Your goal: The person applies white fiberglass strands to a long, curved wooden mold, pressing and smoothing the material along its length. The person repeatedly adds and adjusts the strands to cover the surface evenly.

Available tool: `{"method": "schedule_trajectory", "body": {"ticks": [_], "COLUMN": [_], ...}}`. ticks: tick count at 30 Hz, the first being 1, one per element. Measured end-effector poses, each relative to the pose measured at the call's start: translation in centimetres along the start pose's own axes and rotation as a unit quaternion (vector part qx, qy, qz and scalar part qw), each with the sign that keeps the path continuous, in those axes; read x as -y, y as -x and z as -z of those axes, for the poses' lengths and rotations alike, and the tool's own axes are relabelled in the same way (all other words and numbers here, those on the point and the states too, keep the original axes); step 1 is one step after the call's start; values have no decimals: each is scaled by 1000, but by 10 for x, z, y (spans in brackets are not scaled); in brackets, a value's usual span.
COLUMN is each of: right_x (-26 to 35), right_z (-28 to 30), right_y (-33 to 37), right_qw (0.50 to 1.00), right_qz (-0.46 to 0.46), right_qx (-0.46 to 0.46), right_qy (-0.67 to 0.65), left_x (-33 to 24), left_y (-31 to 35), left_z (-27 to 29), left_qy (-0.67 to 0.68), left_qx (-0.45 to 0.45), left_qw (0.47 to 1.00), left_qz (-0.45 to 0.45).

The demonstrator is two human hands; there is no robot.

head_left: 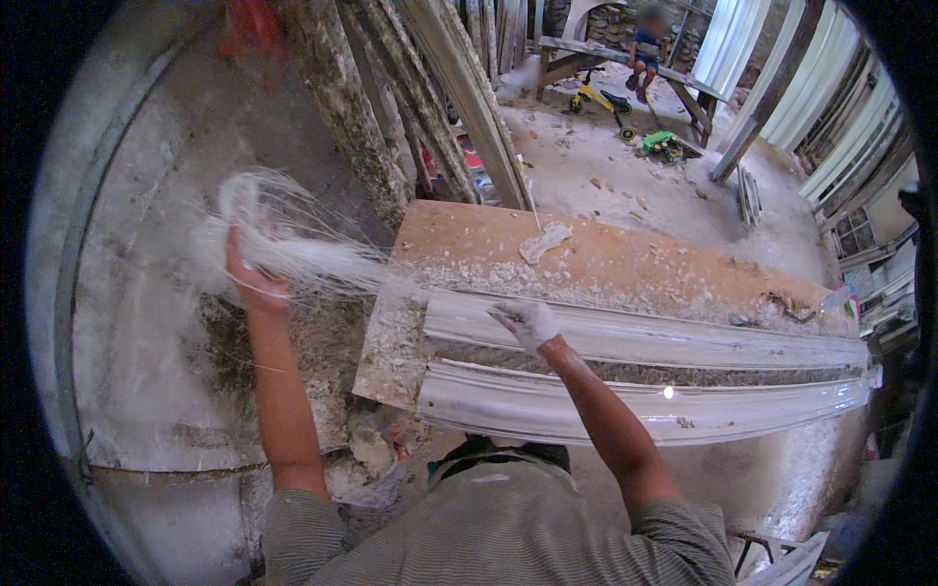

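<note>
At the left, my left hand (262, 285) is closed round a loose bundle of white fibre strands (313, 256). The strands fan out and trail right, toward the near left corner of a wooden board. My right hand (528, 324), coated in white, is over the left part of a long white moulding (645, 332). Its fingers point left, slightly apart, and no object shows in them. A second long white moulding (625, 408) lies nearer to me, parallel to the first, with a wet shine.
The wooden board (625, 256) carries white crumbs and a crumpled whitish scrap (544, 241). Rough timber posts (469, 107) lean beyond its left end. Farther back are a seated person (646, 54) on a bench, a yellow tricycle (601, 103) and a green toy (662, 146).
</note>
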State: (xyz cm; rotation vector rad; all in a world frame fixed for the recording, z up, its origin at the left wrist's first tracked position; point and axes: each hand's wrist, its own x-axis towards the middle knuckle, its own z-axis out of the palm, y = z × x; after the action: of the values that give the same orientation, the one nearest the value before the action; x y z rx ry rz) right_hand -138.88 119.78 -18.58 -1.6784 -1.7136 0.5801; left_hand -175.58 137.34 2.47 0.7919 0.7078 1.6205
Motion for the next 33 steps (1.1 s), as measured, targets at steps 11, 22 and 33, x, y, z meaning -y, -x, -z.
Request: {"method": "schedule_trajectory", "body": {"ticks": [11,22,33], "right_x": [-46,56,-1], "right_z": [-16,-30,37], "right_y": [1,-19,12], "right_qw": [978,978,997], "right_qz": [19,146,58], "right_qx": [3,24,-26], "right_qy": [209,-144,-51], "left_x": [-10,102,56], "left_y": [-4,98,24], "left_z": [13,-72,-28], "left_qy": [29,130,54], "left_qx": [-51,58,70], "left_qw": [998,957,990], "left_qz": [-14,253,113]}}
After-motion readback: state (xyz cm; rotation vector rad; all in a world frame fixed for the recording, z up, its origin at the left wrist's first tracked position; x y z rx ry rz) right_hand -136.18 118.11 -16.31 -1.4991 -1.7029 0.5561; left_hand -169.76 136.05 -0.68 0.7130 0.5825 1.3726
